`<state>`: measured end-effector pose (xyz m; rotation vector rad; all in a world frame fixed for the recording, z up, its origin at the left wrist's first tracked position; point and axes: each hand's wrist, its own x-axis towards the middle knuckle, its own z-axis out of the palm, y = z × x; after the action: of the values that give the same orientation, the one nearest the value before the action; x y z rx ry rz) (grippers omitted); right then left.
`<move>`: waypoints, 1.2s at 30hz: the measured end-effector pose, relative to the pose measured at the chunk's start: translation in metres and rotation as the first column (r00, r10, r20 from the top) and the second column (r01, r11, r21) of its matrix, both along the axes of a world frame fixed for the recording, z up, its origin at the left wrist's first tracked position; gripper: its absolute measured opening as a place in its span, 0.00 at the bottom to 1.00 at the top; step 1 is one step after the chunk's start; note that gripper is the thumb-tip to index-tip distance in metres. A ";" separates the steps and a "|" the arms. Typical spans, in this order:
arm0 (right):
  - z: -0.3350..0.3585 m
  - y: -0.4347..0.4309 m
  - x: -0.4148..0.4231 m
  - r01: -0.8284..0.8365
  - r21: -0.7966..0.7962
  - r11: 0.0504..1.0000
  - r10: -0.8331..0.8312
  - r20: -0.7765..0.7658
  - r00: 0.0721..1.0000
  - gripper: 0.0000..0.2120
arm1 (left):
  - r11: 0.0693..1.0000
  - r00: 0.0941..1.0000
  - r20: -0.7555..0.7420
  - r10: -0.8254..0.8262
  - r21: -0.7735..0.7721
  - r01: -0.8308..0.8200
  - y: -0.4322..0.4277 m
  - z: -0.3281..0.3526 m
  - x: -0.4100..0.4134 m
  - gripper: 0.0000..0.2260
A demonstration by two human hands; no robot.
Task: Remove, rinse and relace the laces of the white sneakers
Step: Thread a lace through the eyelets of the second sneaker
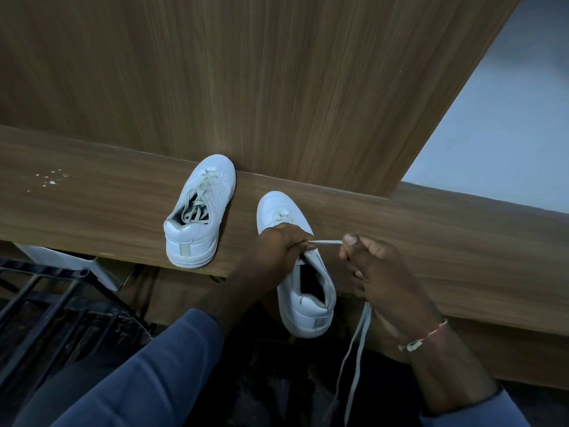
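Left hand (277,249), right hand (380,272) pinching lace (328,242) — taut crosswise, sneaker (308,317) toe pointing away

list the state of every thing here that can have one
far sneaker, laced loosely, upright on the ledge
near sneaker, mostly unlaced, heel past the ledge edge
lace, taut between both hands, tail hanging down
left hand, curled, gripping the lace at the near sneaker
right hand, pinching the lace

One wide-angle camera, worn on the person's head, looked forward and steeply down, close above the left hand (277,251) and right hand (381,272), onto a wooden shelf (92,208) and the panel (277,87) behind.
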<state>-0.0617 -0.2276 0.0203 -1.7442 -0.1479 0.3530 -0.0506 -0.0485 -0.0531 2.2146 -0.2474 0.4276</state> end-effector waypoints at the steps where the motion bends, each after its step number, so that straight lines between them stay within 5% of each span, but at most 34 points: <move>1: 0.000 0.001 -0.001 0.012 0.025 1.000 -0.013 0.006 1.000 0.18 | 1.000 1.000 0.008 -0.008 -0.025 0.008 0.000 -0.001 -0.001 0.07; 6: -0.002 0.006 -0.006 -0.008 0.083 0.997 0.000 0.095 0.995 0.18 | 0.997 1.000 0.004 -0.021 -0.069 0.021 0.001 0.003 -0.002 0.08; 16: -0.019 -0.006 0.017 0.075 -0.110 0.991 -0.063 0.113 0.992 0.16 | 0.978 0.992 -0.125 -0.013 -0.208 -0.014 0.001 0.005 -0.006 0.02; 25: -0.016 0.002 0.019 -0.151 -0.293 0.944 0.187 0.098 0.977 0.19 | 0.990 1.000 0.026 0.003 0.142 -0.007 -0.007 0.010 -0.012 0.11; 28: -0.023 0.008 0.022 -0.155 -0.503 0.850 0.303 0.227 0.925 0.03 | 0.993 0.998 0.060 0.036 0.113 -0.043 -0.009 0.010 -0.014 0.11; 30: -0.022 0.005 0.021 -0.140 -0.602 0.786 0.343 0.236 0.909 0.14 | 0.992 0.996 0.065 0.053 0.111 -0.060 -0.008 0.008 -0.013 0.11; 32: -0.014 0.001 0.016 -0.222 -0.528 0.820 0.302 0.069 0.951 0.17 | 0.991 0.996 0.062 0.063 0.115 -0.069 -0.009 0.006 -0.013 0.11; 34: -0.003 -0.003 0.006 -0.343 -0.212 0.915 0.299 -0.214 0.930 0.16 | 0.993 0.995 0.063 0.071 0.093 -0.077 -0.010 0.005 -0.013 0.11; 36: 0.005 -0.003 -0.001 -0.341 0.098 0.935 0.354 -0.327 0.876 0.14 | 0.995 0.997 0.057 0.060 0.071 -0.064 -0.010 0.004 -0.012 0.11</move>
<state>-0.0630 -0.2308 0.0254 -1.5892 -0.2171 0.9061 -0.0625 -0.0581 -0.0490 2.2886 -0.2275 0.5208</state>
